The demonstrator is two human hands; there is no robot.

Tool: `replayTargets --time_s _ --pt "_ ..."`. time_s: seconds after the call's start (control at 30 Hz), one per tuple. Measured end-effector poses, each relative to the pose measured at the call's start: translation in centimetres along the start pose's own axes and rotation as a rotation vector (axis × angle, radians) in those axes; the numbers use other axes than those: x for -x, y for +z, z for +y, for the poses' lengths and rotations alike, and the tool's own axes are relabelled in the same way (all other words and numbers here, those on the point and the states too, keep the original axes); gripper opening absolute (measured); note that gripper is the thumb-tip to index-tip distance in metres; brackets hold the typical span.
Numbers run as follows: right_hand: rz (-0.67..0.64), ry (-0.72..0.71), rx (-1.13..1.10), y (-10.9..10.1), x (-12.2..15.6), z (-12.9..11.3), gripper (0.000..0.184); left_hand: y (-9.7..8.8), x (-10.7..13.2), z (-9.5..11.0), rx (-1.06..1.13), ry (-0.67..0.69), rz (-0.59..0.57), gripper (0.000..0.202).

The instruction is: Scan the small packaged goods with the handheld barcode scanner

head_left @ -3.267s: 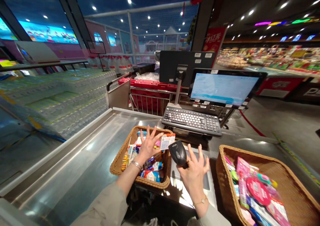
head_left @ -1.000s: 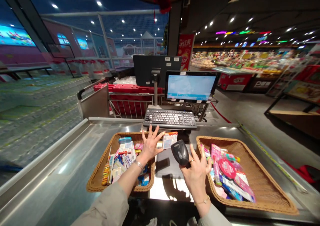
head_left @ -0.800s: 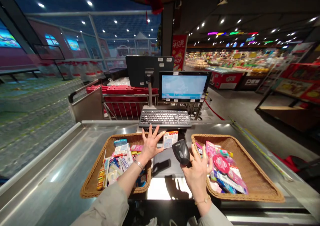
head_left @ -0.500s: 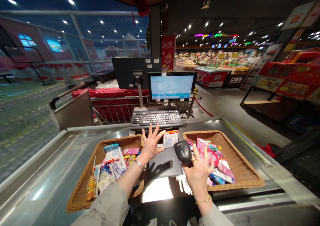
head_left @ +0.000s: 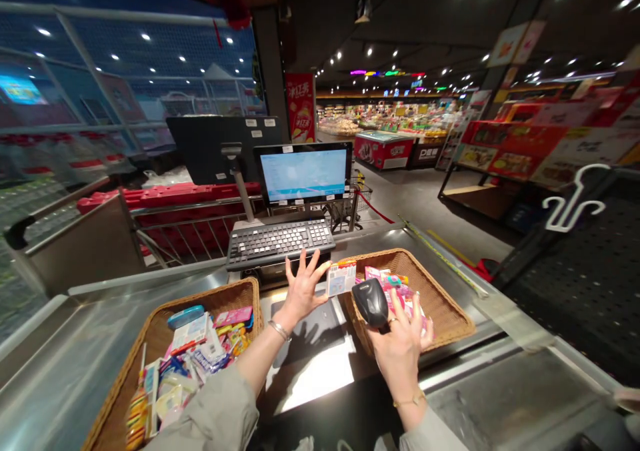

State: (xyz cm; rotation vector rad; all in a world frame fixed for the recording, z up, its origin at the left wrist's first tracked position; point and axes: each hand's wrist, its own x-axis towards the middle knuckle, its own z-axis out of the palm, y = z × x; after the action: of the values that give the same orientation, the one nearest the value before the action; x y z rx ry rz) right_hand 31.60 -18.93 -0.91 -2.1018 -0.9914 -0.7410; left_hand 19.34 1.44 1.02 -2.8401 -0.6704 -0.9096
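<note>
My left hand (head_left: 301,290) pinches a small white box (head_left: 341,278) with an orange-red top between thumb and forefinger, its other fingers spread. A barcode is printed on the box face towards me. My right hand (head_left: 400,344) grips a black barcode scanner (head_left: 371,302), whose handle is hidden behind the hand. The scanner head is just right of and below the box, apart from it. Behind the right hand lies a wicker basket (head_left: 447,302) with pink packages (head_left: 379,275). To the left, another wicker basket (head_left: 111,386) holds several mixed packets (head_left: 200,361) and a blue case (head_left: 185,316).
A keyboard (head_left: 281,241) and a lit monitor (head_left: 305,175) stand beyond my hands, beside the back of a second screen (head_left: 220,150). The baskets rest on a metal counter (head_left: 50,344). A white hanger (head_left: 573,201) hangs at the right on a dark panel.
My view has turned right, so the counter, baskets and screens slide left. The box, held in my left hand, is now by the right basket's rim. Both grips are the same.
</note>
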Motion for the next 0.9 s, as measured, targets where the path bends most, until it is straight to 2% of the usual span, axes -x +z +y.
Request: replayTargets --time_s 0.43,0.6,0.77,0.9 --pt "0.023 0.151 0.097 -1.2 0.5 3.6 0.036 2.7 -2.4 3.2 0.087 0.106 -0.034 0.076" --pt "0.066 0.177 0.141 -2.0 0.5 4.7 0.039 3.5 -3.1 4.5 0.137 0.187 -0.087 0.078" --pt "0.066 0.195 0.157 -2.8 0.4 5.4 0.039 4.6 -3.5 5.6 0.137 0.248 -0.190 0.097" --pt "0.090 0.199 0.168 -2.7 0.4 5.6 0.040 5.2 -3.5 5.6 0.139 0.214 -0.187 0.109"
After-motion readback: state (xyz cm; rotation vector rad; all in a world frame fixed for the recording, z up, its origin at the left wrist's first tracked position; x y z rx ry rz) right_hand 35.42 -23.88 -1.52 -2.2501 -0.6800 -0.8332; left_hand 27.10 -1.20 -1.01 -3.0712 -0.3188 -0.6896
